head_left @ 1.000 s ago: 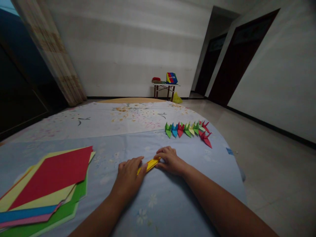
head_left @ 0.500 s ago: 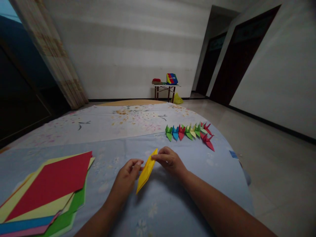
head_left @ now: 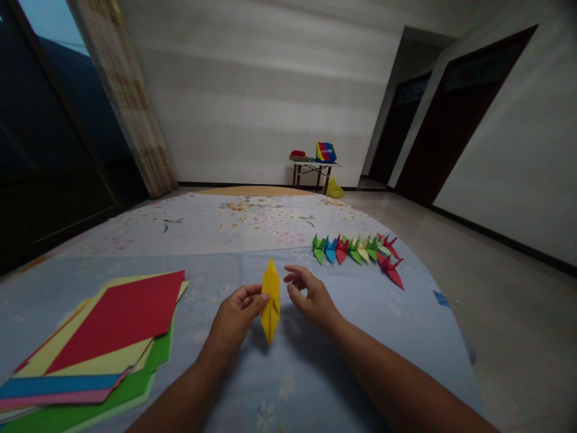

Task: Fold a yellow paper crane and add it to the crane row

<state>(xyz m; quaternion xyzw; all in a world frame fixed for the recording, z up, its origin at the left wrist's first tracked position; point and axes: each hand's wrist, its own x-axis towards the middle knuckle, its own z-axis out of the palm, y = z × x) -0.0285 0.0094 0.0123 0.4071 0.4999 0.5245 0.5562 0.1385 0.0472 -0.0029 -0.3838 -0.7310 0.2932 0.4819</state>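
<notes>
The folded yellow paper (head_left: 271, 288) is a narrow diamond held upright over the table (head_left: 342, 373), between your hands. Expect it to be very light, springy along its creases and easily dented at the points, so pinch gently around mid-length. Your left hand (head_left: 237, 311) does this, fingers gripping its left edge. Your right hand (head_left: 313, 299) hangs just beside it, fingers parted, holding nothing. Farther out are a paper stack (head_left: 121, 319), left, and folded cranes (head_left: 341, 248), right.

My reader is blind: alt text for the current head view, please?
The left hand holds a narrow folded yellow paper diamond; the right hand hovers nearby, empty. Stacked coloured paper sheets lie left, multicoloured folded-paper birds right.
</notes>
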